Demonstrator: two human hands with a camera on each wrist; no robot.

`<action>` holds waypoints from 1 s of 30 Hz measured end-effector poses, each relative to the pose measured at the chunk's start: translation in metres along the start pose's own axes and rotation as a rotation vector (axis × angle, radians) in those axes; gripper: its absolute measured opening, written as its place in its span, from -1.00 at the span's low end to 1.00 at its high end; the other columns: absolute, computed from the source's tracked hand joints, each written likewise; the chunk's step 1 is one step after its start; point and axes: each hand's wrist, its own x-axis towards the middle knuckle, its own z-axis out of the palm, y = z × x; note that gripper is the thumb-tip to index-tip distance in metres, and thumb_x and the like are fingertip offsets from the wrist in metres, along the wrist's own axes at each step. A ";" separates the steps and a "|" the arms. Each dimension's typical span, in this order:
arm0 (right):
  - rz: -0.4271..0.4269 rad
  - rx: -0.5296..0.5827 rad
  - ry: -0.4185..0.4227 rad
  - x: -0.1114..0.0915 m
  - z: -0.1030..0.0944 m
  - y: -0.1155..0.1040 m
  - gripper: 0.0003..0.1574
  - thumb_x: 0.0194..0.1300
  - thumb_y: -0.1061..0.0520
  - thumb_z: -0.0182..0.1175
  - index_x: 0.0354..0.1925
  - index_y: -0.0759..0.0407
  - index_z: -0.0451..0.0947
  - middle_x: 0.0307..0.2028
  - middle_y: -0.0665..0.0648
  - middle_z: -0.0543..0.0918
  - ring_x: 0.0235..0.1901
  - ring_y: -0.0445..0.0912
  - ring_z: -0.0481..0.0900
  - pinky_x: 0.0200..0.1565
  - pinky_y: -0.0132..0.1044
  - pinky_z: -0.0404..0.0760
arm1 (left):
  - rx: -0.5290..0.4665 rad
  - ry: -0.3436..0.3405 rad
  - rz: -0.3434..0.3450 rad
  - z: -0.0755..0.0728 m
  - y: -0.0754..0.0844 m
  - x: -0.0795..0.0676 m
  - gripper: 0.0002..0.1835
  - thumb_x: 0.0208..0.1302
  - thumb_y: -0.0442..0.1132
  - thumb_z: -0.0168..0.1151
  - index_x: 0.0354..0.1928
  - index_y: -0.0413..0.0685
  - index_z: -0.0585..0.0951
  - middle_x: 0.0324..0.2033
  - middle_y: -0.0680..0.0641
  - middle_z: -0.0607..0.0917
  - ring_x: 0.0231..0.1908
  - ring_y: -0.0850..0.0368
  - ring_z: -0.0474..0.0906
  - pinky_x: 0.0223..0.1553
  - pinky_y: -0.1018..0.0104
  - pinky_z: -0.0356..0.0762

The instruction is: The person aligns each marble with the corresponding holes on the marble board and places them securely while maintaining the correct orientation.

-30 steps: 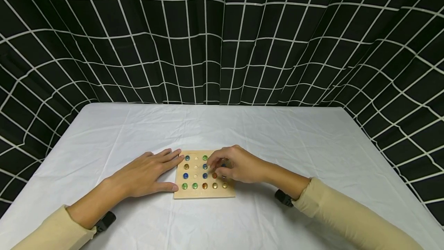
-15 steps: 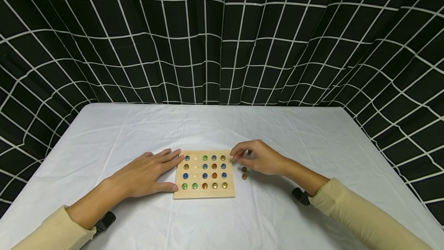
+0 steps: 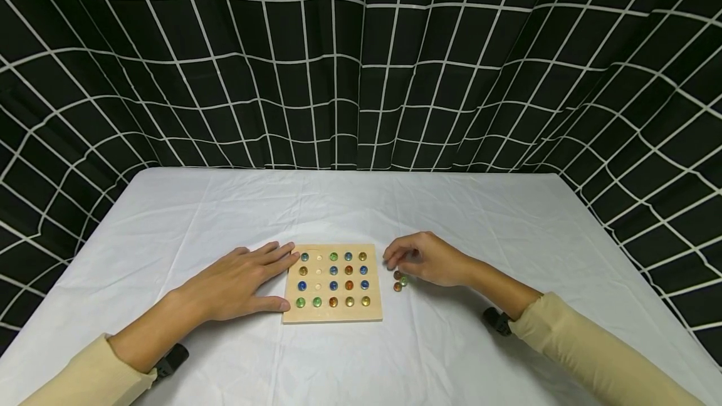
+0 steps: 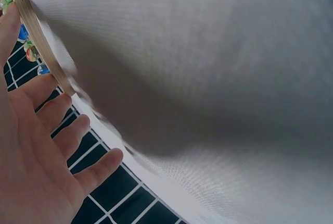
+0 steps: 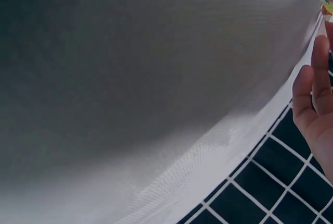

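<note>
A pale wooden board [image 3: 361, 313] lies on the table, with rows of blue, green, amber and red glass marbles in its hollows. Three pale round hollows show in its second column. My left hand [image 3: 242, 284] rests flat, straight fingers spread, with fingertips and thumb at the board's left edge. The left wrist view shows its fingers along the board's side [image 4: 39, 36]. Just right of the board, my right hand [image 3: 425, 262] hovers with loosely bent fingers and nothing visible in them. Beneath its thumb sit two reddish marbles [image 3: 397, 287] and a green marble [image 3: 403, 281].
A wrinkled white cloth [image 3: 361, 205] covers the table. Behind it and at the sides hangs a black curtain with a white grid [image 3: 361, 67]. Each wrist wears a dark camera; the right camera [image 3: 497, 320] sits below the sleeve cuff.
My right hand has moved right, from over the board to beside the loose marbles, uncovering the board's right columns. The left hand and board have stayed put.
</note>
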 end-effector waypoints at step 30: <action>-0.015 0.049 -0.063 -0.001 0.004 0.005 -0.67 0.28 0.48 0.20 -0.05 0.23 0.65 -0.23 0.02 0.72 -0.17 -0.11 0.68 -0.04 -0.25 0.61 | -0.013 0.013 0.007 -0.001 0.000 0.000 -0.05 0.26 0.52 -0.06 0.53 0.09 0.25 0.49 -0.02 0.25 0.44 -0.14 0.20 0.25 -0.28 0.27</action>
